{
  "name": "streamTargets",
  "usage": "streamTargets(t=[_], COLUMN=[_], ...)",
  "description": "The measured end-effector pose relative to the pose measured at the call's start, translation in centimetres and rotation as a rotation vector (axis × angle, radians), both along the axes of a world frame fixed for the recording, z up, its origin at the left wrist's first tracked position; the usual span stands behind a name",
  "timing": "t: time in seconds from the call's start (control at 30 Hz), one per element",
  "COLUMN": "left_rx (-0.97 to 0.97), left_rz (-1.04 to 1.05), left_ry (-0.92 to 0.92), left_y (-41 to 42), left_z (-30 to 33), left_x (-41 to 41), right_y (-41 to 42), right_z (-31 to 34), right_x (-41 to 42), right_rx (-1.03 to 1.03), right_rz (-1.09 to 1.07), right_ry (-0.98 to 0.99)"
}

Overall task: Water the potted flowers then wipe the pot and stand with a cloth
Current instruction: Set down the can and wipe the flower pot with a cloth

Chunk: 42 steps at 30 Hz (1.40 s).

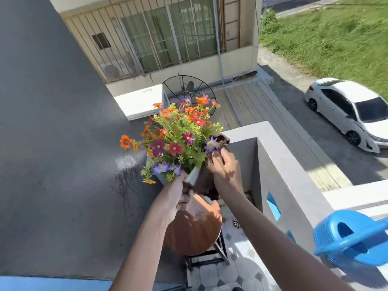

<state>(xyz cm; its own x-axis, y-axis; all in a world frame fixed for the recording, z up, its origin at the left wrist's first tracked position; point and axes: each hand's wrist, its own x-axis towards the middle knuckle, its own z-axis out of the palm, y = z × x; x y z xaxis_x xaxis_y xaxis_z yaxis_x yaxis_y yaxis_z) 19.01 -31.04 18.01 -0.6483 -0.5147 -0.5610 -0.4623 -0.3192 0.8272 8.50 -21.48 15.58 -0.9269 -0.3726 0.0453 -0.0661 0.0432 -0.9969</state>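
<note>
A bunch of orange, pink and purple flowers (178,139) stands in a pale grey pot (194,175), lifted and tilted above a round wooden stand (195,229). My left hand (178,196) grips the pot's lower side from the left. My right hand (224,173) presses a dark brown cloth (204,183) against the pot's right side; part of the cloth sticks up behind the flowers. The stand's top shows wet patches and rests on a black metal frame (210,257).
A blue watering can (352,236) sits on the white balcony ledge at the right. A grey wall (52,143) with water streaks is at the left. The balcony parapet (279,156) runs behind. Tiled floor lies below; a white car is parked on the street.
</note>
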Motion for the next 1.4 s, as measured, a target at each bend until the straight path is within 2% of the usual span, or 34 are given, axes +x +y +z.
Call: streamTargets(t=[0.07,0.17,0.27,0.37,0.5,0.53,0.63,0.77,0.9,1.03,1.13,1.2,1.3,1.4], left_rx=[0.009,0.024,0.063,0.188,0.25,0.259,0.266,0.262,0.153,0.207,0.226,0.236,0.218,0.157], left_rz=[-0.062,-0.065,-0.012,0.055,0.063,0.058,0.059,0.051,0.079,0.105,0.047,0.017,0.022,0.001], left_ry=[0.019,0.036,0.056,0.106,0.133,0.14,0.175,0.183,0.146,0.167,0.172,0.169,0.157,0.137], left_y=[-0.1,-0.1,-0.3,-0.8,-1.6,-1.6,-1.4,-1.8,-0.3,0.3,0.2,0.4,0.3,0.0], left_z=[-0.1,0.0,0.2,0.4,0.7,0.8,0.7,0.8,-0.1,-0.4,-0.2,-0.2,-0.3,0.0], left_x=[0.3,0.2,-0.3,-0.7,-0.4,-0.2,-0.4,-0.7,-1.1,-1.2,-0.3,0.0,0.1,0.3], right_y=[-0.4,-0.7,-1.4,-0.9,0.7,1.1,1.7,1.0,-0.2,-0.8,-0.6,-0.2,0.0,-0.2], right_z=[-0.2,0.0,0.0,-0.5,-3.5,-4.3,-5.4,-4.0,-0.6,0.2,-1.3,-2.8,-6.0,-6.3], right_x=[-3.0,-5.2,-3.0,1.2,3.2,3.0,2.4,2.2,2.7,1.9,-1.1,-3.0,-4.8,-4.9], right_rx=[0.09,0.088,0.103,-0.052,0.039,0.072,0.145,0.014,-0.07,-0.043,-0.008,0.058,0.135,0.088], right_rz=[-0.1,-0.155,-0.073,0.041,0.084,0.057,-0.01,-0.044,-0.069,0.038,-0.165,-0.248,-0.248,-0.261], right_ry=[0.108,0.122,0.219,0.341,0.461,0.443,0.184,0.129,0.303,0.198,0.236,0.203,0.015,-0.071])
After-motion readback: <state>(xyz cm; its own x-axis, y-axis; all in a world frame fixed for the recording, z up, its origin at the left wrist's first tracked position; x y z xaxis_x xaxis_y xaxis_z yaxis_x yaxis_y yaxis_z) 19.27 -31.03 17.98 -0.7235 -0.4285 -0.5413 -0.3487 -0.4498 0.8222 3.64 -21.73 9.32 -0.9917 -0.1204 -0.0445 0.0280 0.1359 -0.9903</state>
